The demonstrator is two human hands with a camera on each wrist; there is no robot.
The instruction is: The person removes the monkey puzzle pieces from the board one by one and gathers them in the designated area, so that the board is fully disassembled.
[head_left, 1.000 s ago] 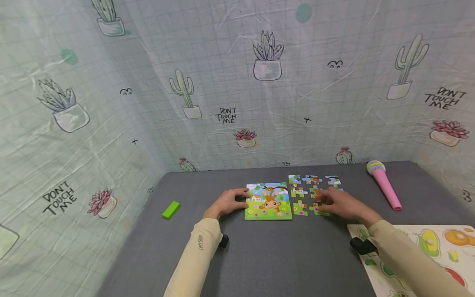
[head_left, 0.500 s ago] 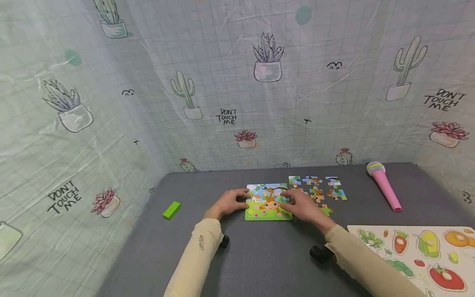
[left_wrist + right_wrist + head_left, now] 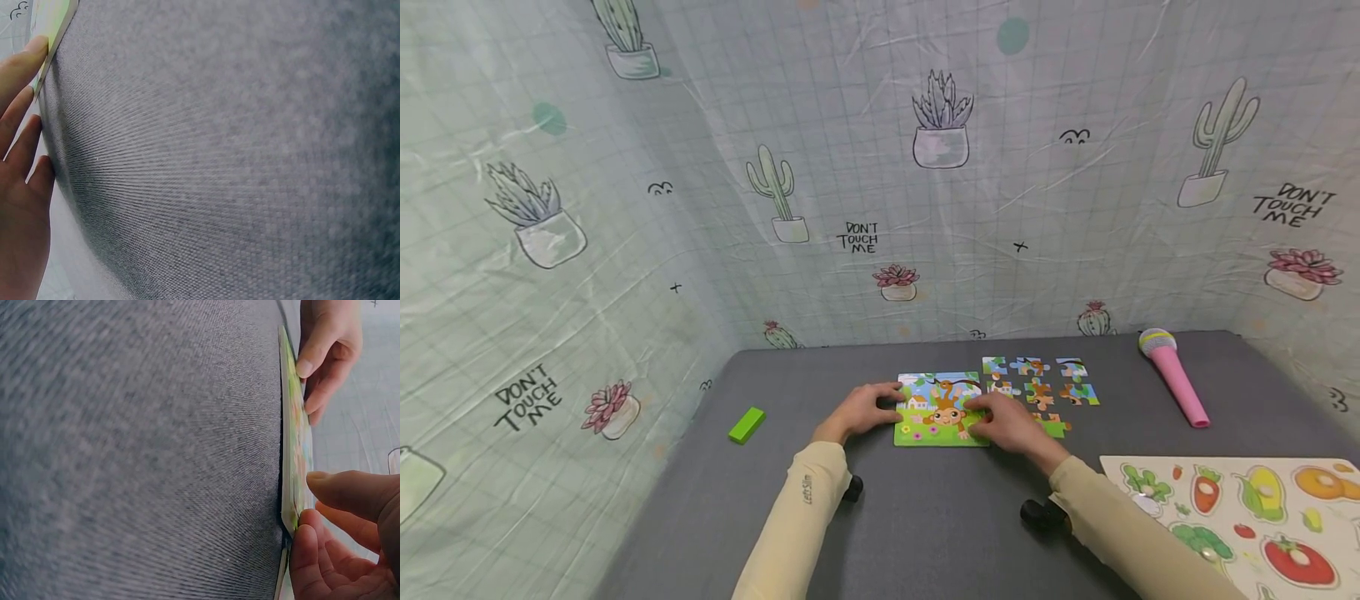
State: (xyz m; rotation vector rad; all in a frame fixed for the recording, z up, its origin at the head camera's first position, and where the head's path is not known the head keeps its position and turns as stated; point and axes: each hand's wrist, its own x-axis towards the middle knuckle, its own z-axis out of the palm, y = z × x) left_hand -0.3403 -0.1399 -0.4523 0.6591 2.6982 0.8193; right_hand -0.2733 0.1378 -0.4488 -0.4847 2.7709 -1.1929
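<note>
A square board with a cartoon monkey picture [image 3: 928, 423] lies flat on the dark grey table. At its left side is my left hand [image 3: 860, 411], thumb and fingertips touching the edge. My right hand [image 3: 1017, 427] grips the right side: the right wrist view shows its thumb [image 3: 337, 487] over the top face and the fingers bent at the edge. Close to the right of the board lie several loose jigsaw pieces [image 3: 1078, 392] bearing parts of a similar picture. The right hand covers some of the lower pieces.
A green block [image 3: 747, 425] lies on the left of the table. Farther right are a pink toy microphone [image 3: 1182, 385] and a pale board with fruit and vegetable pictures [image 3: 1243, 562]. Behind the table hangs a cactus-print cloth [image 3: 940, 225].
My right hand has moved left from the loose jigsaw pieces to the right side of the monkey board. My left hand has stayed at the left edge.
</note>
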